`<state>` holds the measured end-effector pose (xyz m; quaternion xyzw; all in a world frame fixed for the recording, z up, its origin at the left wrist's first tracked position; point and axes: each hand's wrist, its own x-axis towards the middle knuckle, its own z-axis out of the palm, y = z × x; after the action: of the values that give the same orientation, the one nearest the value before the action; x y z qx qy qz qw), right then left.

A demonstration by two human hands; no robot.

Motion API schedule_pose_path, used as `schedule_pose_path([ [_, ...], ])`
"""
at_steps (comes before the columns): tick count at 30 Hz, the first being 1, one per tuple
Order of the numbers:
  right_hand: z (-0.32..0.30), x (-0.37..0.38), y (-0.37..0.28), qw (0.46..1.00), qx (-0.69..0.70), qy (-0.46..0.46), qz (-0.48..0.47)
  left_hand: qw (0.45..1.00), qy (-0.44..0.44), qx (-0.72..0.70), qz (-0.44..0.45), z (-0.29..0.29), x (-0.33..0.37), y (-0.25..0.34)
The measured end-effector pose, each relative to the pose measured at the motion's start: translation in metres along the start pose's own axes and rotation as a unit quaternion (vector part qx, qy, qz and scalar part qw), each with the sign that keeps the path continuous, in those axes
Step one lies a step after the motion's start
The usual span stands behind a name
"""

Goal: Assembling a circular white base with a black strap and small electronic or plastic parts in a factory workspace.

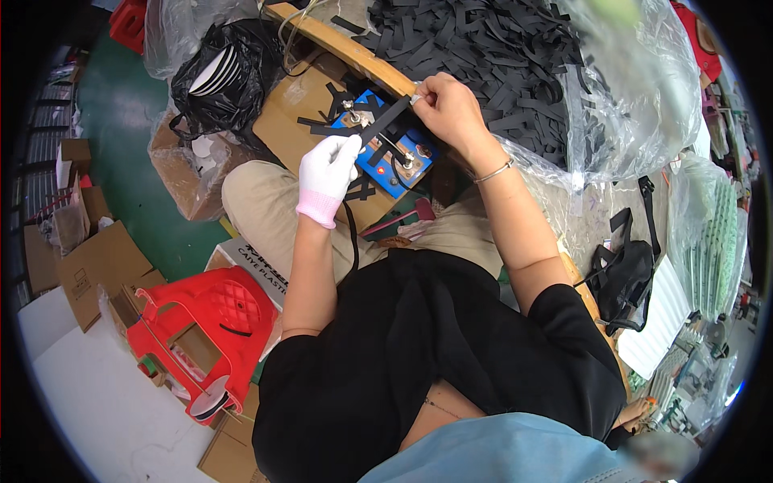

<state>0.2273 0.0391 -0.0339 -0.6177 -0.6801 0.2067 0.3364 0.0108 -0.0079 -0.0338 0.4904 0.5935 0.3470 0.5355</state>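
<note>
A black fabric strip (388, 119) is stretched at a slant between my two hands. My left hand (324, 175), in a white glove with a pink cuff, is closed on its lower end. Bare and wearing a bracelet, my right hand (449, 111) pinches the upper end beside the wooden table edge (346, 44); something small and whitish shows at its fingertips. Under the strip sits a blue device (419, 150) with metal fittings, partly hidden by the strip and my left hand. Several loose black strips (360, 190) lie around it on cardboard (286, 113).
A large heap of black strips (483, 60) lies on the table in clear plastic (644, 88). To the left are a black bag (250, 97) in a carton and a red stool (189, 302) on its side. A black bag with straps (632, 278) is at the right.
</note>
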Motion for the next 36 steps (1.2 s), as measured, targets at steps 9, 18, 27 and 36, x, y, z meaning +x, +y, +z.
schedule_pose_path([
  [9, -0.002, 0.002, 0.000, 0.999, -0.020, -0.025, 0.012, 1.000, 0.003, 0.019, 0.003, 0.005, 0.006, -0.005],
  [18, -0.004, -0.002, -0.003, 0.997, 0.019, 0.063, -0.039, 0.996, 0.001, -0.085, 0.018, 0.002, -0.011, 0.016],
  [27, -0.018, -0.010, -0.021, 0.914, 0.352, -0.185, 0.083, 0.996, 0.016, -0.027, 0.081, 0.020, -0.006, 0.031],
  [36, -0.006, -0.006, 0.000, 0.986, 0.155, -0.059, 0.010, 0.999, -0.007, 0.016, 0.041, 0.018, -0.004, 0.023],
])
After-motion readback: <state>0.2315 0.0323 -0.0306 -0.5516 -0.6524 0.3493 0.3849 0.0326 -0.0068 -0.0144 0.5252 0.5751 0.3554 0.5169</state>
